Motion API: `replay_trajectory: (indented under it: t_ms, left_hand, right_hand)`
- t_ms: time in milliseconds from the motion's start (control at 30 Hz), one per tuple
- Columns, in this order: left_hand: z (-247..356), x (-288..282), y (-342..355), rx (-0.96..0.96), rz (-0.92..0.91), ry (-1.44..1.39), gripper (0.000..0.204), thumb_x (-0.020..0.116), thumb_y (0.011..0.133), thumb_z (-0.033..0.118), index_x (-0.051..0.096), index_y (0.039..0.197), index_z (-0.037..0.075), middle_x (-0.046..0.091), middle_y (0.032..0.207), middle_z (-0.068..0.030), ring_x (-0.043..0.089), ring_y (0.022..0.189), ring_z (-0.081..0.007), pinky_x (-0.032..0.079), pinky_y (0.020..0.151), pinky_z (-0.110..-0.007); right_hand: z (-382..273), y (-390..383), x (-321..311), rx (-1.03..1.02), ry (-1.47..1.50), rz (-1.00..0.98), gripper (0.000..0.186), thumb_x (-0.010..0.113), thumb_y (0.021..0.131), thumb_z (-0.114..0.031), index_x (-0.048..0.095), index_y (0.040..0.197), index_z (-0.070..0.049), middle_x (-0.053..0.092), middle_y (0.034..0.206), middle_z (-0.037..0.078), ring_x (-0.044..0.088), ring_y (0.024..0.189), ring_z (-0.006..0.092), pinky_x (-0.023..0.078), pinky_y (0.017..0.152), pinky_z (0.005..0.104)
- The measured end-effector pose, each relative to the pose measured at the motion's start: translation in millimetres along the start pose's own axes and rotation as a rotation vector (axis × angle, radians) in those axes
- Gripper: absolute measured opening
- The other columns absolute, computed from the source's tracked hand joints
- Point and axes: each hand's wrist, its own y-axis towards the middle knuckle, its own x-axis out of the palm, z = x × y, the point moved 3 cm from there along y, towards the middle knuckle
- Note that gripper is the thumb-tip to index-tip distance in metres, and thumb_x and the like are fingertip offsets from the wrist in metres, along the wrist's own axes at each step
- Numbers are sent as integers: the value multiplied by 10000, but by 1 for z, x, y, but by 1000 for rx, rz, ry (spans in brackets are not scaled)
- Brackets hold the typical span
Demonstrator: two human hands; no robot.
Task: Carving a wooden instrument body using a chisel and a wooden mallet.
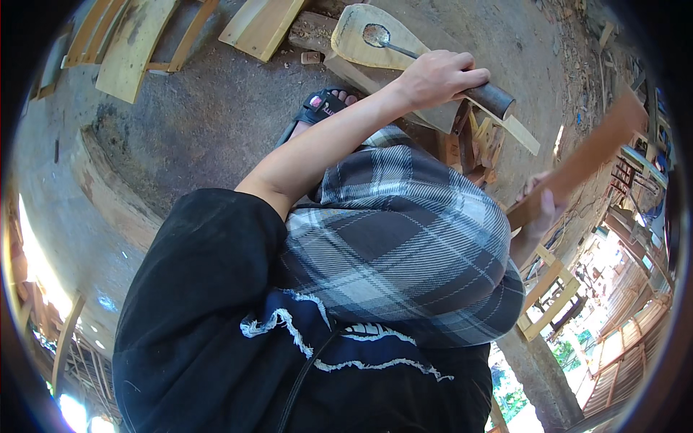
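My left hand (440, 76) is closed round a thick dark cylindrical handle (491, 99), its end sticking out past my fingers. On the other side of the hand, a thin dark rod with a rounded spoon-like end (376, 35) lies across a pale teardrop-shaped wooden piece (351, 45). Whether rod and handle are one thing is hidden by the hand. Away to the right, my right hand (543, 206) grips a long flat brown wooden slat (585, 162), raised at a slant and blurred by motion. Plaid cloth (411, 231) covers my bent leg between the hands.
A wooden block (368, 78) sits under the teardrop piece, with wood offcuts (480, 148) beside it. Curved planks (133, 50) lie at the far left. My sandalled foot (321, 105) rests on the concrete floor (209, 108). A wooden frame (552, 292) stands at the right.
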Motion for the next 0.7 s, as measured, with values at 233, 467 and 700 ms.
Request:
replay_trajectory:
  t_ms: [233,467,700]
  left_hand:
    - [-1,2,0,-38,22,32,501,763,658,131,565,1116,174,575,934,-40,621,836,-253,499,705,-368]
    - [-3,12,-6,59,-65,71,503,747,647,128,576,1115,191,556,919,-30,615,821,-230,495,711,-361]
    - [10,5,0,105,48,17,512,760,618,104,617,1101,197,572,977,-28,578,869,-227,474,784,-344]
  right_hand:
    - [29,-1,26,276,-210,-7,459,666,769,-324,516,960,65,534,730,124,532,588,179,485,509,300]
    - [15,0,16,155,154,-28,428,690,785,-318,546,953,48,580,781,110,565,620,176,487,523,300]
    - [25,4,7,127,-240,-32,497,718,788,-323,573,1083,49,622,894,89,574,766,136,468,693,276]
